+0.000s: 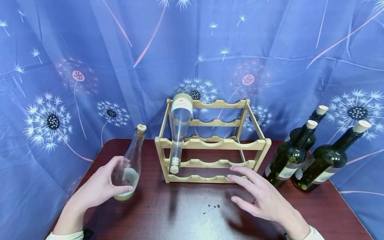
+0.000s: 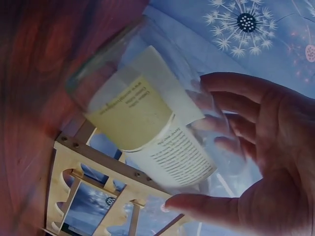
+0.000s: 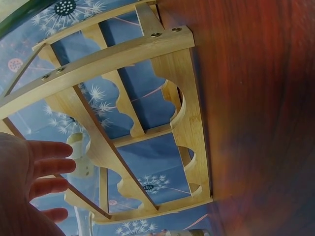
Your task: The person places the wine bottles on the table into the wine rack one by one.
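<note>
Backdrop: a blue curtain (image 1: 192, 40) printed with dandelions hangs behind and at the sides of the work area. A dark reddish-brown table (image 1: 168, 220) stands in front of it, its surface glossy. On the table, near its far edge, is a pale wooden rack (image 1: 223, 145) with scalloped rails set in tiers. To the right of the rack, three dark green bottles (image 1: 289, 163) stand upright in a close group, one set behind the other two. One clear bottle (image 1: 181, 120) lies in the leftmost notches of the rack's top tier, its neck pointing forward and down past the front rail. A second bottle, also clear glass (image 1: 129, 165), is off the rack, to its left, tilted with its neck up and towards the rack; whether its base touches the table cannot be determined. The left hand (image 1: 100, 186) grasps this bottle round its lower body, thumb on the near side, fingers on the far side. The right hand (image 1: 261, 198) is released, fingers extended and spread, before the rack's right end. The grasped bottle carries a white and yellow label (image 2: 142, 110). A cork (image 1: 141, 128) closes its mouth. A few dark spots (image 1: 218, 206) mark the table in front of the rack.
</note>
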`<state>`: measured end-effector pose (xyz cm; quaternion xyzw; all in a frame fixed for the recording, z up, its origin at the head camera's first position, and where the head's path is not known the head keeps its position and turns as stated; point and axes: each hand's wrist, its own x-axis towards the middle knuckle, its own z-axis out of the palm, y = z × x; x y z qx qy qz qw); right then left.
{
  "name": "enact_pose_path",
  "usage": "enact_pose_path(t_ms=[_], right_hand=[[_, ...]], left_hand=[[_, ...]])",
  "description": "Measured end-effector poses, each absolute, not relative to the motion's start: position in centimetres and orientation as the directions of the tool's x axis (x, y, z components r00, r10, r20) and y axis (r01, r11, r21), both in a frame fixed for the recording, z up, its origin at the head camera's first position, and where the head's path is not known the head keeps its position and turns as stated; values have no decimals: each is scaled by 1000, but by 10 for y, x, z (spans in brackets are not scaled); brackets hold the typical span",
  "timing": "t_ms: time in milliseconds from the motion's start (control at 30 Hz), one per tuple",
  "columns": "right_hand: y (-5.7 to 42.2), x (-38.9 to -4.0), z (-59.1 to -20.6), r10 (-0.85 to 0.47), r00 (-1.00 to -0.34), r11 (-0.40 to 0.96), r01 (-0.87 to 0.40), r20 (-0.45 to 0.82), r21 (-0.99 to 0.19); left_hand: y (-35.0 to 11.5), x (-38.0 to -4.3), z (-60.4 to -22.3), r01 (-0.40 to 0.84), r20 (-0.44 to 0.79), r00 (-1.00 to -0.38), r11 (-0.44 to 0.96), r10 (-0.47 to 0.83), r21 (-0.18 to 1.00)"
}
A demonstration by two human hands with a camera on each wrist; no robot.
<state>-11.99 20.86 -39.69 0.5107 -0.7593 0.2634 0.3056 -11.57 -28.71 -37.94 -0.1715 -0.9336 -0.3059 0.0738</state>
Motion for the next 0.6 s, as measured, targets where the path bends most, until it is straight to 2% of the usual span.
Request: enact_pose_path(t_ms=[400, 600], right_hand=[[208, -120, -396, -614, -288, 336, -938, 735, -87], [209, -119, -396, -613, -291, 337, -937, 735, -90]], left_hand=[[-293, -110, -376, 382, 140, -913, 683, 383, 622], [-302, -106, -374, 361, 91, -917, 712, 388, 602]])
